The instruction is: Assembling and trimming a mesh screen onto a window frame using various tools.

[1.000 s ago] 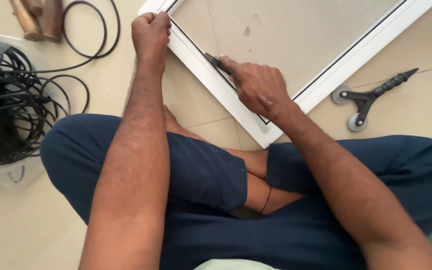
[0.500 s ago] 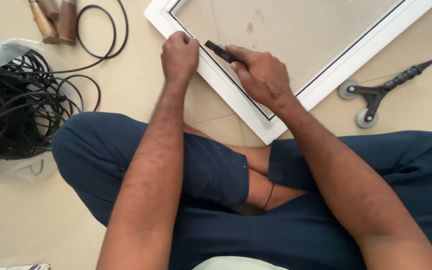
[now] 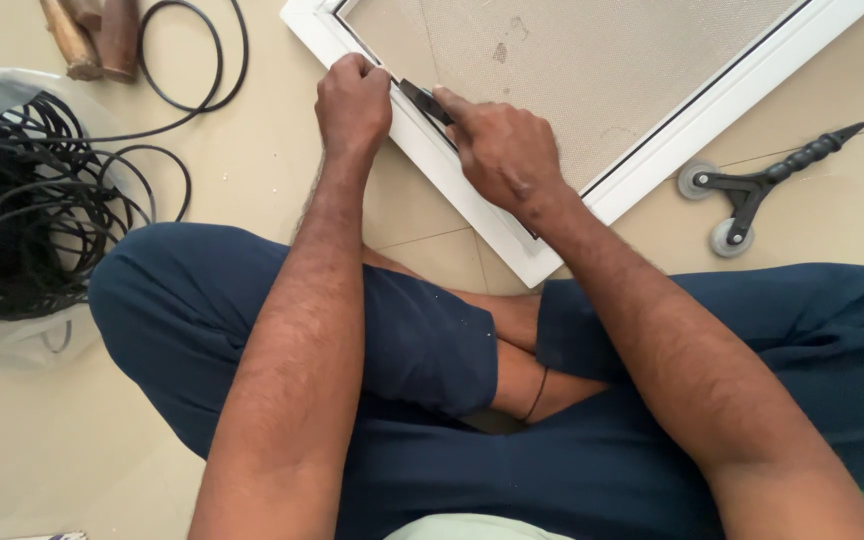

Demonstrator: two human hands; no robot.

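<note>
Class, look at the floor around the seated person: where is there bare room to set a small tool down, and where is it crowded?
Bare tile lies between the black cord loop and the white screen frame, and right of the frame above the spline roller. Crowded: the bag of coiled cord, and the frame edge under the left hand and right hand.

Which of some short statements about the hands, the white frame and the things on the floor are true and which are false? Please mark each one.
1. The right hand presses a dark tool against the white frame. True.
2. The left hand rests on the person's knee. False: it is closed on the frame's edge.
3. A two-wheeled roller tool lies on the floor right of the frame. True.
4. The black cord is coiled on the mesh. False: it lies in a plastic bag at the left.
</note>
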